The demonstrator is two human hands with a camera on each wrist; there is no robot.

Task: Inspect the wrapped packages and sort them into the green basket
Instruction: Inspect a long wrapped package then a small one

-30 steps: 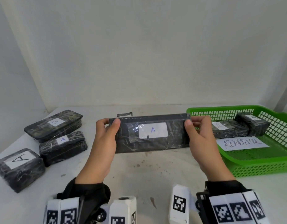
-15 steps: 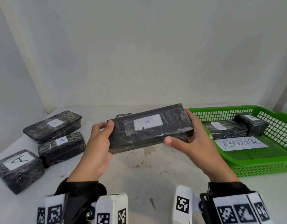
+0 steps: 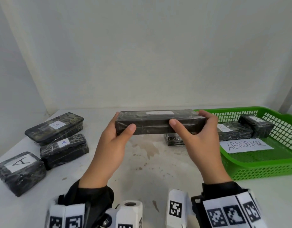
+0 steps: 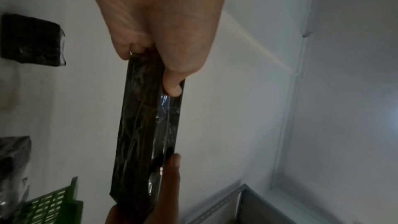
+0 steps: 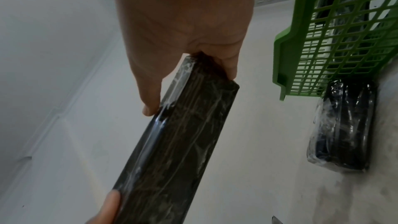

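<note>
Both hands hold a long black film-wrapped package [image 3: 158, 123] level above the table, its white label facing up and its long side toward me. My left hand [image 3: 120, 129] grips the package's left end [image 4: 148, 125], thumb on the near side. My right hand [image 3: 191, 124] grips the right end [image 5: 183, 134] the same way. The green basket [image 3: 257, 165] stands at the right with two wrapped packages [image 3: 232, 130] and a paper sheet reading ABNORMAL [image 3: 245, 145] inside.
Three wrapped packages lie at the table's left: one labelled B [image 3: 54, 126] and two labelled A [image 3: 64, 149] [image 3: 20, 171]. Another small wrapped package [image 3: 173, 139] lies on the table by the basket's left wall, also seen as a dark package [image 5: 342, 134] in the right wrist view.
The package has been tilted from label facing me to label facing up, and raised slightly. Both thumbs have shifted onto its near side. A small package beneath it has come into view.
</note>
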